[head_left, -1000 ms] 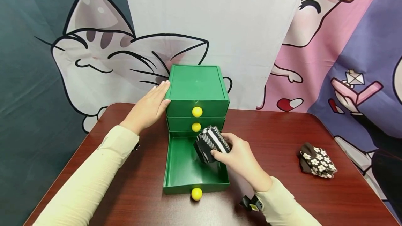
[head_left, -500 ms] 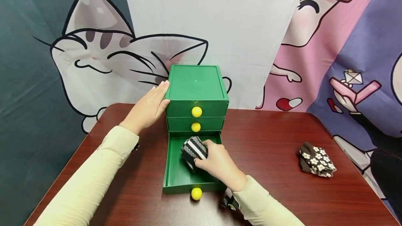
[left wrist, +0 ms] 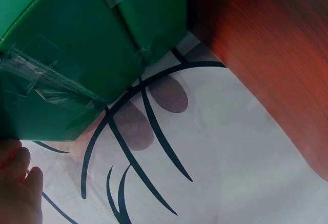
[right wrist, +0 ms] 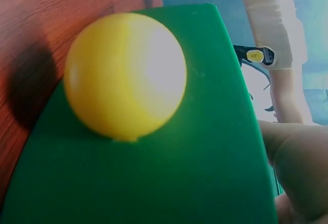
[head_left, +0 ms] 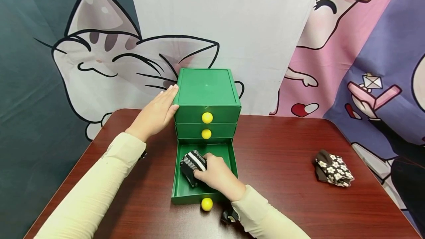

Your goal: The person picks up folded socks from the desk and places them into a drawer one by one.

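My right hand (head_left: 221,177) holds a rolled black-and-white patterned sock (head_left: 192,164) inside the pulled-out bottom drawer (head_left: 186,199) of a small green drawer cabinet (head_left: 206,86). Thumb and fingers pinch the sock's right end, while its other end points toward the drawer's left wall. Straight-fingered, my left hand (head_left: 154,114) rests against the cabinet's upper left side; its fingers (left wrist: 19,162) also show in the left wrist view. In the right wrist view, the drawer's round yellow knob (right wrist: 125,75) fills much of the frame and the sock is hidden.
A folded dark sock with white flowers (head_left: 335,169) lies on the right of the reddish-brown table (head_left: 282,150). Two upper drawers with yellow knobs (head_left: 207,117) are closed. Behind the table hangs a cartoon-printed cloth (head_left: 252,40). Clear tape (left wrist: 56,85) covers part of the cabinet.
My right hand has carried the sock left and lower into the open drawer. The left hand stays against the cabinet, and the flowered sock has not moved.
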Demonstrator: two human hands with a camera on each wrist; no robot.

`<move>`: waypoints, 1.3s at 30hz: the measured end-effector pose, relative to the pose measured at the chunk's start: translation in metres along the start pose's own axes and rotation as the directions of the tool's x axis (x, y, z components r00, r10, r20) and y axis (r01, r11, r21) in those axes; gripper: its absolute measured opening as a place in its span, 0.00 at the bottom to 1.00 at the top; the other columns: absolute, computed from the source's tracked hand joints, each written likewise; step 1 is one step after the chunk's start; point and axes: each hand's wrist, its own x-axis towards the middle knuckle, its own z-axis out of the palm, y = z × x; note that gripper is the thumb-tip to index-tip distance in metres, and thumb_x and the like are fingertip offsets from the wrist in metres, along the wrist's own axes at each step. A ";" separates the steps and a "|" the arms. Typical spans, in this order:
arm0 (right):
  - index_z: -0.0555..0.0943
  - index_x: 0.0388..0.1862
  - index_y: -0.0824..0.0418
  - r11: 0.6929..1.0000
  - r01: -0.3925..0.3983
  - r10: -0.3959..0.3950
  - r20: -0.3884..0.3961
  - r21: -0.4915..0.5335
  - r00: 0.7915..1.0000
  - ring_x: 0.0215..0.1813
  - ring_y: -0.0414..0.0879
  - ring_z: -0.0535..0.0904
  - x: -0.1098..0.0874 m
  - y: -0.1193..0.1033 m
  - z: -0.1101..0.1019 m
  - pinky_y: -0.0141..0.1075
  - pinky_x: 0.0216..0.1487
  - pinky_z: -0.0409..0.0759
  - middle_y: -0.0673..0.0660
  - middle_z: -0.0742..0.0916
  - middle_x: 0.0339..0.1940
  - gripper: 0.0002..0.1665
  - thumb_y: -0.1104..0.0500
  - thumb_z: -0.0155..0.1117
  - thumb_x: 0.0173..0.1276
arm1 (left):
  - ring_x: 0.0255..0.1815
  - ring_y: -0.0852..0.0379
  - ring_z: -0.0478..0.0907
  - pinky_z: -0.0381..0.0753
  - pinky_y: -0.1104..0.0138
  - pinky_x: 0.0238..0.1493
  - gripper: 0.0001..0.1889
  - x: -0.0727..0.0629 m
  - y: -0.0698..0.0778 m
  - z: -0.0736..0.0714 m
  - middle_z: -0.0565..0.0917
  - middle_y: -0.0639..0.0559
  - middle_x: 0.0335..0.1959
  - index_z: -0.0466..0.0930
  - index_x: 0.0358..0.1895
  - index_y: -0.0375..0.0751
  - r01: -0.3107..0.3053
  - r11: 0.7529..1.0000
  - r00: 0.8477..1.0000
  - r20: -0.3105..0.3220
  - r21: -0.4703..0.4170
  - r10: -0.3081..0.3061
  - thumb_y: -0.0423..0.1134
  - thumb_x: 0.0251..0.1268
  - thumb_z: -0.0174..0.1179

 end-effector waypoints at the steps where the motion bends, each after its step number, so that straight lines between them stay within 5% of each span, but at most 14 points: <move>1: 0.77 0.52 0.73 1.000 -0.016 0.015 0.011 0.016 1.000 0.28 0.43 0.79 0.000 -0.001 0.001 0.33 0.27 0.80 0.58 0.85 0.33 0.26 0.57 0.70 0.60 | 0.81 0.42 0.52 0.48 0.52 0.82 0.31 0.000 0.000 0.000 0.58 0.35 0.79 0.52 0.79 0.27 0.001 1.000 1.000 0.001 -0.001 -0.001 0.42 0.84 0.45; 17: 0.72 0.38 0.63 0.999 -0.010 0.006 0.098 0.046 0.995 0.22 0.41 0.73 -0.008 -0.011 0.009 0.33 0.23 0.73 0.51 0.77 0.22 0.28 0.39 0.67 0.69 | 0.81 0.41 0.52 0.49 0.51 0.81 0.31 -0.001 0.000 0.001 0.59 0.35 0.79 0.52 0.79 0.27 -0.006 1.000 1.000 -0.012 -0.001 0.006 0.41 0.83 0.45; 25: 0.76 0.38 0.61 1.000 0.018 -0.019 0.062 0.019 0.998 0.21 0.39 0.69 -0.008 -0.011 0.001 0.31 0.25 0.69 0.48 0.76 0.20 0.18 0.47 0.67 0.72 | 0.81 0.42 0.53 0.48 0.53 0.82 0.30 -0.001 0.000 0.000 0.59 0.35 0.79 0.52 0.79 0.27 -0.009 1.000 1.000 -0.017 0.000 0.009 0.40 0.83 0.45; 39: 0.76 0.36 0.61 0.997 0.073 -0.074 0.073 0.027 0.995 0.20 0.37 0.68 -0.008 -0.005 0.000 0.30 0.24 0.68 0.46 0.75 0.18 0.16 0.53 0.72 0.67 | 0.81 0.41 0.53 0.49 0.51 0.81 0.30 0.000 0.000 0.000 0.59 0.35 0.79 0.53 0.78 0.26 -0.013 1.000 1.000 -0.020 0.004 0.013 0.40 0.83 0.46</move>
